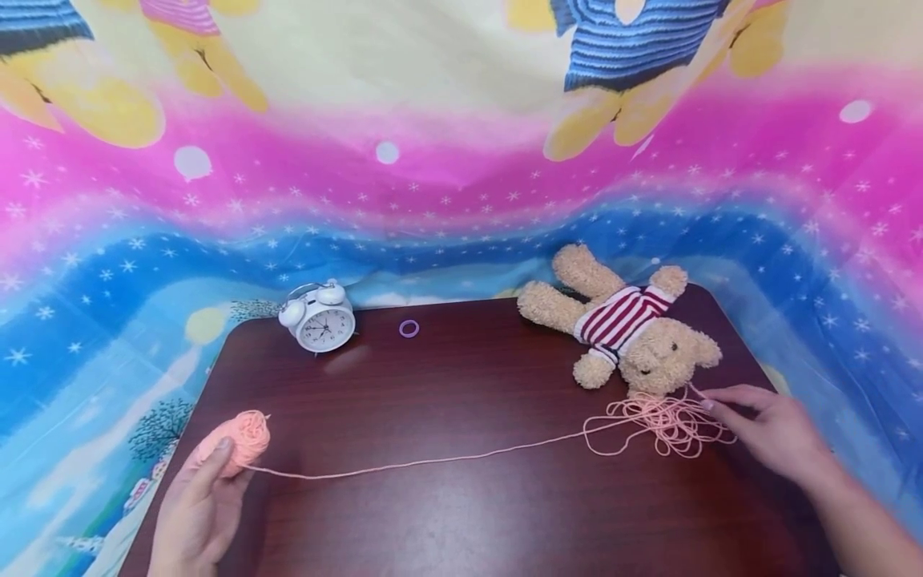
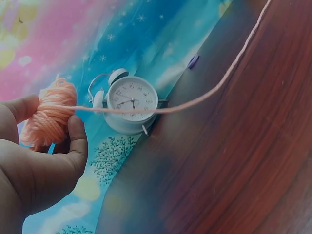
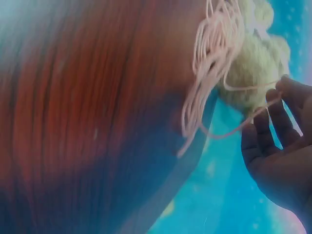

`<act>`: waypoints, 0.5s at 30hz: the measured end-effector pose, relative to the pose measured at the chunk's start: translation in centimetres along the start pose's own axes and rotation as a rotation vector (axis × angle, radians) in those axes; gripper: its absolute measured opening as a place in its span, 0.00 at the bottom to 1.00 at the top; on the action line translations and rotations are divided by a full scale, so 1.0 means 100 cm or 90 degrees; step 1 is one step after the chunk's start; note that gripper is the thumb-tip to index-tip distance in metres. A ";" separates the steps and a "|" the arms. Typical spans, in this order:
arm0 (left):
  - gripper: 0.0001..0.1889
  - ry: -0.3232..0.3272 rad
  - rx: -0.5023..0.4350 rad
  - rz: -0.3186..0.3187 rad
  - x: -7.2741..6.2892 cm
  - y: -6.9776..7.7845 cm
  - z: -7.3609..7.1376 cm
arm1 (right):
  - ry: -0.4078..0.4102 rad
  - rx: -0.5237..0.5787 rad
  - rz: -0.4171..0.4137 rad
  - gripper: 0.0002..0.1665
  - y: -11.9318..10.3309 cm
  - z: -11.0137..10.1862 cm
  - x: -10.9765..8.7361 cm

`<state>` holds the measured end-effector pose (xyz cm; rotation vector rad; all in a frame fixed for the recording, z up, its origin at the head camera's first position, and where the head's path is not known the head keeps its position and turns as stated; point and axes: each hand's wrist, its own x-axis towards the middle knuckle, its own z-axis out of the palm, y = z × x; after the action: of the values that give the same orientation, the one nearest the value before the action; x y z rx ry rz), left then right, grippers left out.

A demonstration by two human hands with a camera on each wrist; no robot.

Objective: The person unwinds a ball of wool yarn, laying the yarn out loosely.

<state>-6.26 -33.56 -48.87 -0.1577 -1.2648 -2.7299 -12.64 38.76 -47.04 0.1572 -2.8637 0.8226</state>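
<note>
Pink yarn [image 1: 433, 461] stretches in a single line across the lower half of the frame. At lower left, the left hand [image 1: 196, 513] holds the ball [image 1: 248, 439], thumb and fingers curled round it. At right, the right hand [image 1: 779, 433] pinches yarn between thumb and fingertips, next to the loose loops [image 1: 671, 423] lying by the head of the bear [image 1: 654, 354]. Good handling probably calls for a light grip on the ball, gentle tension, and lifting topmost loops singly, clear of the bear, lest buried turns knot.
</note>
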 end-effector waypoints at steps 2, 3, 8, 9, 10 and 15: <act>0.22 0.007 0.004 0.000 0.002 -0.002 0.003 | -0.012 -0.001 -0.037 0.13 -0.007 0.006 0.002; 0.21 0.011 0.010 0.000 0.002 -0.004 0.005 | -0.021 -0.005 -0.047 0.14 -0.010 0.008 0.003; 0.20 0.024 0.025 0.001 0.003 -0.007 0.010 | -0.047 -0.003 -0.080 0.18 -0.024 0.012 0.007; 0.20 0.023 0.028 0.003 0.003 -0.008 0.011 | -0.046 -0.005 -0.086 0.19 -0.025 0.013 0.007; 0.20 0.023 0.032 0.004 0.003 -0.008 0.011 | -0.045 -0.005 -0.091 0.19 -0.027 0.013 0.008; 0.20 0.029 0.050 -0.001 0.001 -0.010 0.013 | -0.046 0.015 -0.108 0.19 -0.036 0.015 0.011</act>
<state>-6.48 -31.89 -48.79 -0.0864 -1.3576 -2.6631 -13.37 34.84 -46.28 0.4340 -2.8570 0.8336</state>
